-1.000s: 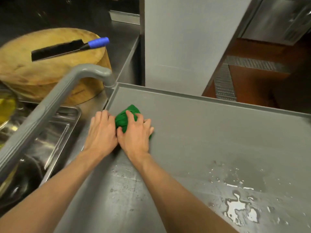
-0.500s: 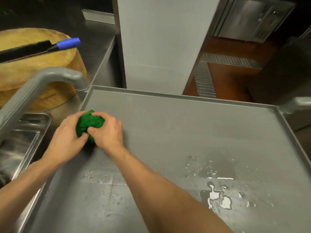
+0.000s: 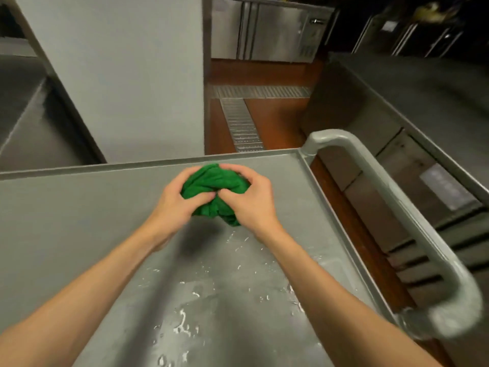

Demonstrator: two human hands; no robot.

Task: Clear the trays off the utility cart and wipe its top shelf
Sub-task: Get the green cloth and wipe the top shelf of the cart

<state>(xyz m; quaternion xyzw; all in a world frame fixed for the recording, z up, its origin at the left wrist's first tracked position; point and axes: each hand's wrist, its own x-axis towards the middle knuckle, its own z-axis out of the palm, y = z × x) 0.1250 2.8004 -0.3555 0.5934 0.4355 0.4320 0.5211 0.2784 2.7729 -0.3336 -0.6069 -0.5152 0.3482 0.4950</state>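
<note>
Item one, cloth (image 3: 214, 185): green, bunched into a wad, which I found over the far part of the shelf (image 3: 79, 221), just short of its far rim and nearer the right rim than the left. I could not tell whether the wad touched the shelf or hung just above it.

Item two, left hand (image 3: 176, 201): fingers curled round the left side of the cloth, thumb pressed into its middle.

Item three, right hand (image 3: 252, 201): fingers curled over the top and right side of the cloth, thumb meeting the left thumb at the wad's centre. Both hands gripped it together.

Item four, shelf: grey, flat, with a low raised lip along the far and right edges. I noted broad bare surface to the left of the hands. Nearer me, between the forearms, lay water (image 3: 182, 324) in scattered drops and small puddles.

Item five, handle (image 3: 412, 207): a grey tube rising at the far right corner and running along the right edge, outside the lip, with a gap between it and the shelf.

Item six, surroundings: a pale wall panel (image 3: 127, 75) just beyond the far rim; brown floor with a metal drain grate (image 3: 240, 123) past the corner; steel counters (image 3: 423, 107) to the right of the handle.
</note>
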